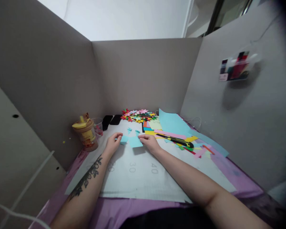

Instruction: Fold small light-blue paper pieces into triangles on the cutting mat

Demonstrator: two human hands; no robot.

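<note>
Between finger and thumb, my left hand (113,143) pinches a small light-blue paper piece (124,140). My right hand (149,142) grips the right edge of a larger light-blue paper square (135,142), held a little above the white mat and casting a shadow. The two papers are close together; I cannot tell whether they touch. Just beyond them lie two small folded blue paper pieces (129,130), (137,131) on the mat. Both hands are closed at the fingertips.
A white numbered mat (143,187) covers a purple cloth. Colourful paper stars (139,115) are heaped at the back. A black-and-yellow utility knife (177,140) lies among paper strips at right, near a big blue sheet (173,122). A lidded cup (85,133) stands left. Grey panels enclose the table.
</note>
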